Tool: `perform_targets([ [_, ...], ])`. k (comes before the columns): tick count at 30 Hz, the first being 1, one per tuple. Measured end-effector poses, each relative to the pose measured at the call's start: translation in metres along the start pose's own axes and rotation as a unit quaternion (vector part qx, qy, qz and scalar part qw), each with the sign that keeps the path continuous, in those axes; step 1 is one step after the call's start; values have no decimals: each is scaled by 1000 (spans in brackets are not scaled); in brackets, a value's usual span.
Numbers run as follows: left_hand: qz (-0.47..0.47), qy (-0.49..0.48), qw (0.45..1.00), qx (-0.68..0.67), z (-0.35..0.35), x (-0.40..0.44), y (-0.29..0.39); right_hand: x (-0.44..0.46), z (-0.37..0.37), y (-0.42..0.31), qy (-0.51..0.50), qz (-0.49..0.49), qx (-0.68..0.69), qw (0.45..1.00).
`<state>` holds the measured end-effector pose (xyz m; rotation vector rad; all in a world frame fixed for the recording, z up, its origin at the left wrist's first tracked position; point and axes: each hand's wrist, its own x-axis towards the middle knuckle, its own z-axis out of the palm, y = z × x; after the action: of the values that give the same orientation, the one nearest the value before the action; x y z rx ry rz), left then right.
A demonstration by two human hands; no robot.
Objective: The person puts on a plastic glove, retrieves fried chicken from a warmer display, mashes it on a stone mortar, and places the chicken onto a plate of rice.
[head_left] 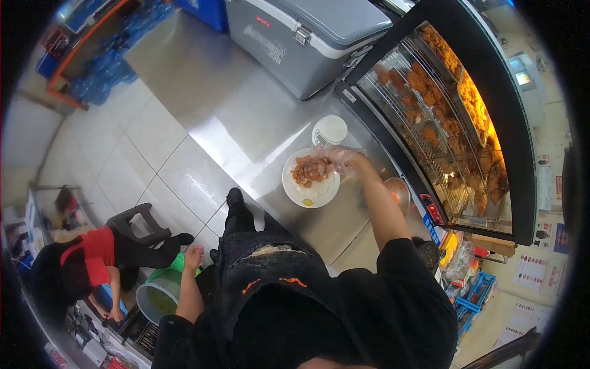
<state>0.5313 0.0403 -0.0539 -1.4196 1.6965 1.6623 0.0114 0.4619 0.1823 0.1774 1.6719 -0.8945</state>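
On the metal counter, a white plate (316, 200) holds rice, chopped brown meat (307, 170) and a small yellow-green piece near its rim. My right hand (341, 158), in a clear plastic glove, is over the plate's right side and touches the meat; its fingers are bent, and what they hold is hidden. Just above the plate is a round white scale (332, 130). My left hand (194, 256) hangs low at my left side, away from the counter, with its fingers curled together and nothing visible in them.
A lit glass cabinet (430, 123) with fried food stands at the right. A grey cooler (283, 46) is on the metal counter (227, 92). A metal bowl (398, 194) lies near the cabinet. At lower left, a person in red and black (95, 252) sits by a bucket (161, 301).
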Motion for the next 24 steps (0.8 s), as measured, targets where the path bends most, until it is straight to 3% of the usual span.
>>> perform_targets([
  [8,27,-7,999,-34,0,-2,4,10,2,-5,-25,1,-106,994],
  [10,23,-6,999,-36,3,-7,8,-7,18,-5,-24,-53,-66,996],
  [13,-3,23,999,-33,3,-7,-1,-36,38,-9,-15,-44,41,998],
  [17,9,-7,999,-42,-2,-2,-13,-52,12,5,9,-3,1,1000],
  [20,3,6,999,-32,1,-4,-14,-2,-28,60,-76,21,-11,997],
  [22,2,7,999,-32,-1,-3,-17,-6,-23,72,-134,-69,49,987],
  [24,28,-28,998,-48,-5,-1,-20,-11,-16,76,-115,-67,70,989],
])
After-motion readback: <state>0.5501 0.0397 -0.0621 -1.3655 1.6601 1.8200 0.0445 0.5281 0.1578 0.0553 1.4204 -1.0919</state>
